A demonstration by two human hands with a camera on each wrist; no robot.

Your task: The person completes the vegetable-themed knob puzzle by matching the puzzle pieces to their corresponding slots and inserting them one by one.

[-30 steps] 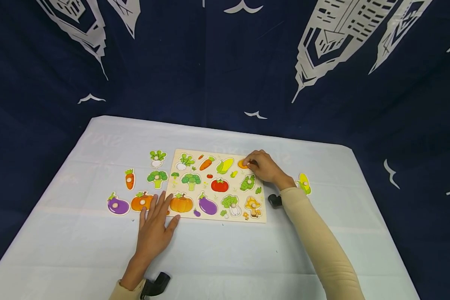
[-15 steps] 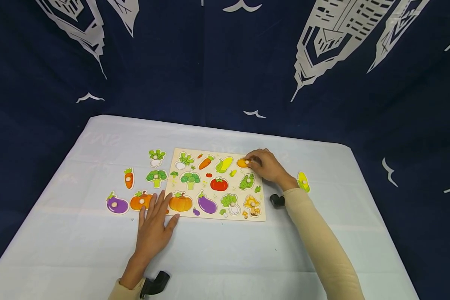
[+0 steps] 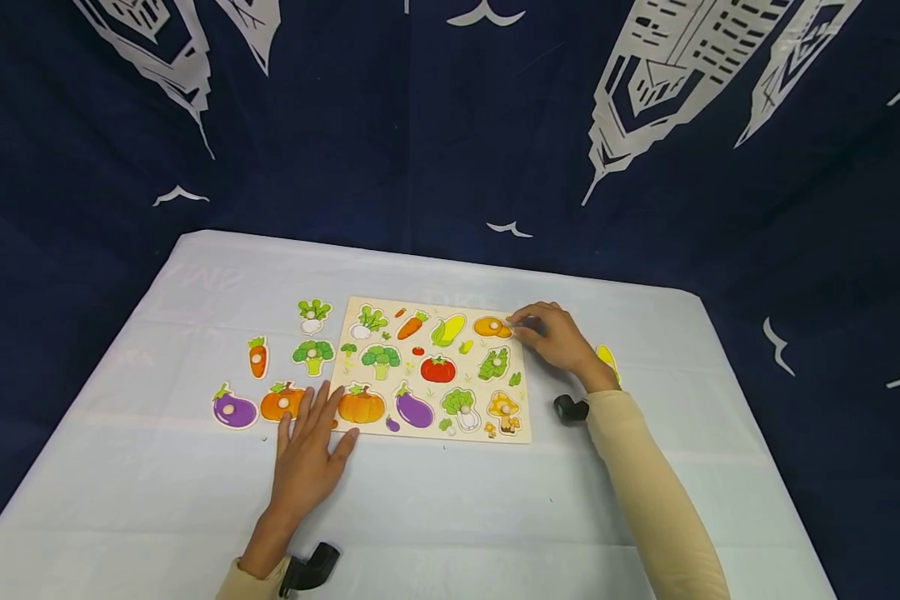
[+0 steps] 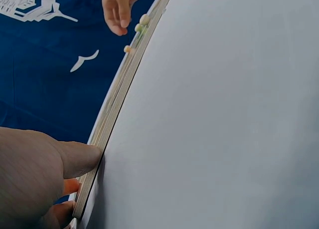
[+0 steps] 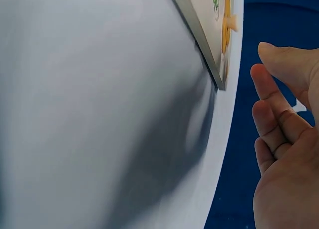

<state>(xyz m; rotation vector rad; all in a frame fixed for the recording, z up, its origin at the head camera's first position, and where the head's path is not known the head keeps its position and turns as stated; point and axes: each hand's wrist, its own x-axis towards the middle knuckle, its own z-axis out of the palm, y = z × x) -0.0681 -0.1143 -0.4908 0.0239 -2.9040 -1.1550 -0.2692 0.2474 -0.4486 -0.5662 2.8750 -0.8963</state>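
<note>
The puzzle board [image 3: 429, 371] is lain flat mid-table [image 3: 450, 517], its near-left edge pressed by the flat, spread-fingered left hand [image 3: 307, 454], while the right hand [image 3: 551, 335], loosely curled and holding nothing, is seen just beside the orange piece [image 3: 491, 327].

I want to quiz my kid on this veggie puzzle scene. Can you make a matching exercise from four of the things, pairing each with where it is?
Things:
1. purple eggplant puzzle piece with a knob
2. orange potato-shaped piece
3. left hand
4. yellow corn piece

Places:
A. at the wooden puzzle board's near left corner
B. behind the right hand, off the board
C. leftmost on the table
D. board's far right corner

Pairs: 1-C, 2-D, 3-A, 4-B
</note>
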